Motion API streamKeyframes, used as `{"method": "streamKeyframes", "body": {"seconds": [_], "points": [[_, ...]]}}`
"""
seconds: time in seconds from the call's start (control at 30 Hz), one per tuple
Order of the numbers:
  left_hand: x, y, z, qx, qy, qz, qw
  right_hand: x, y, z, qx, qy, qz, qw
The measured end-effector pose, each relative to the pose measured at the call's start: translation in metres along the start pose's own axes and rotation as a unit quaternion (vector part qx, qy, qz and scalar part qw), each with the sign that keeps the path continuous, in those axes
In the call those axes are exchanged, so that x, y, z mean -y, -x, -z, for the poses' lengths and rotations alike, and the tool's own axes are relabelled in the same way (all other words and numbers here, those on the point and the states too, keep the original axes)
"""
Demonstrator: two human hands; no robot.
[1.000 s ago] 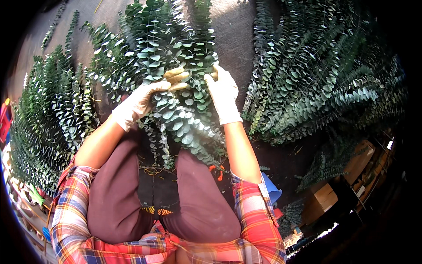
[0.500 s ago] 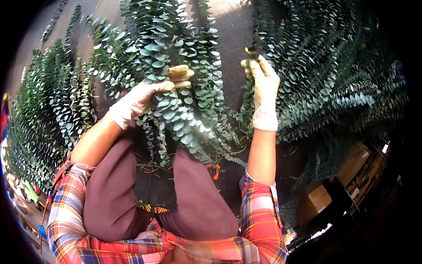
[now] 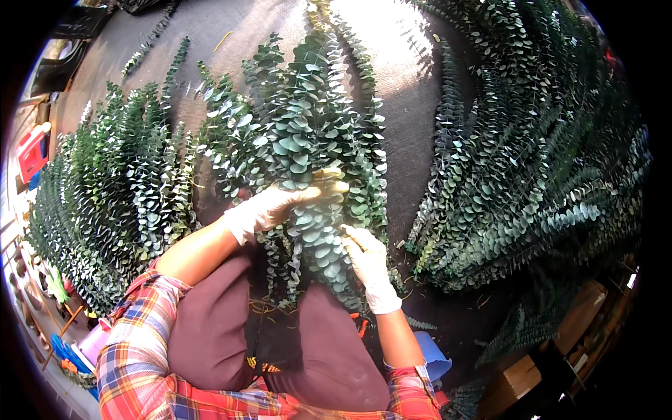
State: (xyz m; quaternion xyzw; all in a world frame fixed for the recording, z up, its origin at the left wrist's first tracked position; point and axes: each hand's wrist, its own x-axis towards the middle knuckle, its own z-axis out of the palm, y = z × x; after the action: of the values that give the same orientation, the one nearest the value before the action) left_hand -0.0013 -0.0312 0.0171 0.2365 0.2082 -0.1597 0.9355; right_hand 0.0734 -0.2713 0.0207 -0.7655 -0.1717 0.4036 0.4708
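My left hand (image 3: 297, 198), in a pale thin glove, is wrapped around a bunch of eucalyptus branches (image 3: 292, 143) with round grey-green leaves. The bunch stands up above the hand, and leafy ends (image 3: 320, 241) hang below it towards my knees. My right hand (image 3: 367, 262), also gloved, is closed at the right side of that lower part, its fingertips against the leaves. Which stems it pinches is partly hidden by the foliage. Under the bunch, by my right knee, a small orange-red object (image 3: 362, 326) shows only in part.
A large heap of eucalyptus (image 3: 504, 196) lies at the right and a smaller heap (image 3: 112, 189) at the left, on a dark woven mat (image 3: 409, 119). Cardboard boxes (image 3: 521, 376) lie at lower right, a blue container (image 3: 432, 355) by my right forearm. A red plastic item (image 3: 31, 152) is far left.
My right hand has come left from beside the right heap to the held bunch. My left hand keeps its hold. The whole view has shifted, showing more at the far left.
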Motion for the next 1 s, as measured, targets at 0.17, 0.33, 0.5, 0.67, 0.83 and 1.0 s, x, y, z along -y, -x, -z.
{"method": "streamKeyframes", "body": {"seconds": [0.17,0.33,0.5,0.67,0.83,1.0], "points": [[-0.006,0.005,-0.012,0.034,0.004,0.006,0.999,0.016,0.002,-0.006,0.02,-0.014,-0.007,1.0],[-0.004,0.002,-0.009,0.027,0.016,-0.005,0.999,0.023,-0.01,-0.012,-0.012,0.021,0.077,0.997],[-0.006,0.001,-0.002,0.068,0.002,-0.011,0.998,0.033,-0.016,-0.017,-0.024,0.045,0.122,0.991],[-0.013,0.01,0.001,0.074,-0.044,0.034,0.996,0.043,-0.004,-0.022,-0.023,0.05,0.148,0.987],[-0.018,0.011,-0.005,0.074,-0.067,0.033,0.994,0.044,-0.003,-0.018,-0.04,0.084,0.205,0.974],[-0.007,0.009,0.012,0.044,-0.058,0.02,0.997,0.044,0.001,-0.01,0.034,0.105,0.137,0.984]]}}
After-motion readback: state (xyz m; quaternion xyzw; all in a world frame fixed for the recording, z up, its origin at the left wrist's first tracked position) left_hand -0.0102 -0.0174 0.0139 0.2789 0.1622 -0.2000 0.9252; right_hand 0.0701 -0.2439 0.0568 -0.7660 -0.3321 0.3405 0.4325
